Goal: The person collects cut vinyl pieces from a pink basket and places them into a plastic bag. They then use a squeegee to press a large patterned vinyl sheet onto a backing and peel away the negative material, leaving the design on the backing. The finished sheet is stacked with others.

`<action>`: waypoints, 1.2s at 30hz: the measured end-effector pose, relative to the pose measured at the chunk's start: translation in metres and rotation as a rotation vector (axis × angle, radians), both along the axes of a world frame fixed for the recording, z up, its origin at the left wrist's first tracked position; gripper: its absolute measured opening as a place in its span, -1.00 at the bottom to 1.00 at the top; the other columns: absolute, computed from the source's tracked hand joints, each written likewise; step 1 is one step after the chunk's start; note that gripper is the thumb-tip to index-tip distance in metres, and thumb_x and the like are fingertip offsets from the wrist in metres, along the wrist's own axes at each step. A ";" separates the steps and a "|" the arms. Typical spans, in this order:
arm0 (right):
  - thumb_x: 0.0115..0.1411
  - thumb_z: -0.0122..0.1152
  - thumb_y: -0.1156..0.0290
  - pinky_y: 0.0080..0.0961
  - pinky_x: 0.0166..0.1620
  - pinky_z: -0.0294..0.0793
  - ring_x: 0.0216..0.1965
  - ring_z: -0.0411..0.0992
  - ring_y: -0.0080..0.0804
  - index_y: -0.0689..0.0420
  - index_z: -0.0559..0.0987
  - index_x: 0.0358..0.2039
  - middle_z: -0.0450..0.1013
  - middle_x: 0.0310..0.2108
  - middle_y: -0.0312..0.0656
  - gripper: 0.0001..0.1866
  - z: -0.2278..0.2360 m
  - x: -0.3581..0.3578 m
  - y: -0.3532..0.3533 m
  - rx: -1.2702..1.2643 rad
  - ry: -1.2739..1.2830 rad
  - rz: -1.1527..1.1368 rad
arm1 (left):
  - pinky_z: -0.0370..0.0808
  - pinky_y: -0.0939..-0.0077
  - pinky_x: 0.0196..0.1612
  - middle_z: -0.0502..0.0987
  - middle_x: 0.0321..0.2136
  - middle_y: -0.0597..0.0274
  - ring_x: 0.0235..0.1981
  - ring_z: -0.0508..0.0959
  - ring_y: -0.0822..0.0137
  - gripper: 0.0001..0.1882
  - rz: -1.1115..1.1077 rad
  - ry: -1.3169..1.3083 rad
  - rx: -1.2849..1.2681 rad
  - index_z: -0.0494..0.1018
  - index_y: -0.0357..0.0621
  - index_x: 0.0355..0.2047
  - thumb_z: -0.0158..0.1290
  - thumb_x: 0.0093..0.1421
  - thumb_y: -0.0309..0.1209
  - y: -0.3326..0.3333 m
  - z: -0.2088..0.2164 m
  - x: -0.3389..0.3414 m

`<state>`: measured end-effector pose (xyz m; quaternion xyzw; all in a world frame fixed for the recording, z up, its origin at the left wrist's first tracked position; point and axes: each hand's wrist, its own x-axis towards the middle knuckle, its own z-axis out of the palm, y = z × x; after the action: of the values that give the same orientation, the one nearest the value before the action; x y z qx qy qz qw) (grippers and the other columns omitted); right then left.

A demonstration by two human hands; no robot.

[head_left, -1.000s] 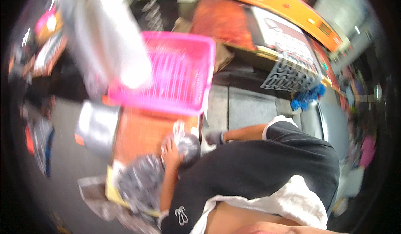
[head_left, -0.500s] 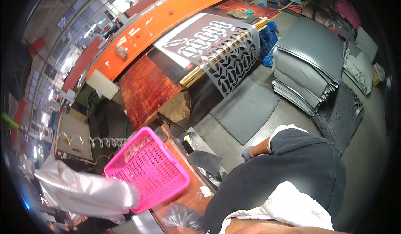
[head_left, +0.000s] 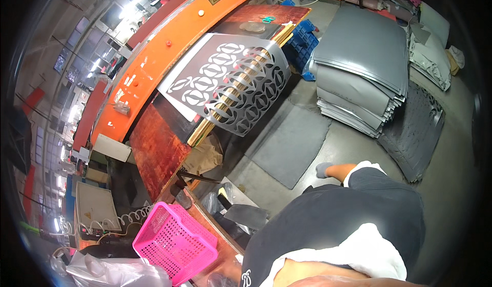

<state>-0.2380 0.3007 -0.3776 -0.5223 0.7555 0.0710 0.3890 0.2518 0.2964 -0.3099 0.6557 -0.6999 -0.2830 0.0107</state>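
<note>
An orange press (head_left: 169,43) spans the upper left of the frame; a stack of grey sheets (head_left: 361,54) stands upper right. A cut-out sheet (head_left: 225,82) droops over a table edge, upper centre. Lower left, the desk (head_left: 226,256) carries a pink basket (head_left: 177,246), translucent plastic (head_left: 115,271) beside it. The hands are outside the frame; I cannot tell their state.

The fisheye looks down from the person's head, near and above the pink basket (head_left: 179,246), facing past it to the orange beam (head_left: 180,35).
</note>
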 end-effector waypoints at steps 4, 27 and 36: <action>-0.07 0.01 0.27 -0.24 -0.07 0.38 -0.11 0.42 -0.05 0.17 0.56 -0.23 0.44 -0.14 0.04 -0.60 -0.021 -0.047 0.041 0.023 -0.016 -0.213 | 0.39 0.21 -0.16 0.46 -0.26 -0.07 -0.22 0.46 0.01 -0.69 -0.222 0.111 0.019 0.43 -0.21 -0.23 0.05 0.01 -0.35 -0.037 -0.016 -0.042; -0.04 0.07 0.21 -0.28 -0.16 0.41 -0.20 0.44 -0.03 0.09 0.57 -0.28 0.47 -0.25 0.02 -0.67 0.061 -0.141 -0.124 0.012 -0.035 -0.674 | 0.01 -0.08 0.15 0.08 0.18 -0.05 0.21 0.03 -0.08 -0.34 -0.347 0.147 -0.864 0.18 -0.16 0.11 0.09 0.02 -0.21 -0.604 0.185 -0.352; 0.02 0.06 0.21 -0.34 -0.20 0.36 -0.29 0.43 -0.18 0.13 0.51 -0.36 0.48 -0.39 -0.05 -0.73 0.064 -0.132 -0.204 -0.083 -0.252 -0.794 | -0.12 -0.21 0.17 -0.07 0.27 0.13 0.28 -0.11 0.03 -0.32 -0.339 -0.213 -0.495 0.05 -0.02 0.22 -0.19 0.18 0.05 -0.705 0.165 -0.409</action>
<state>-0.3698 0.0969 -0.3137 -0.2105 0.8469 -0.1795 0.4542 -0.1567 -0.4084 -0.1447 0.5332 -0.8439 -0.0315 0.0494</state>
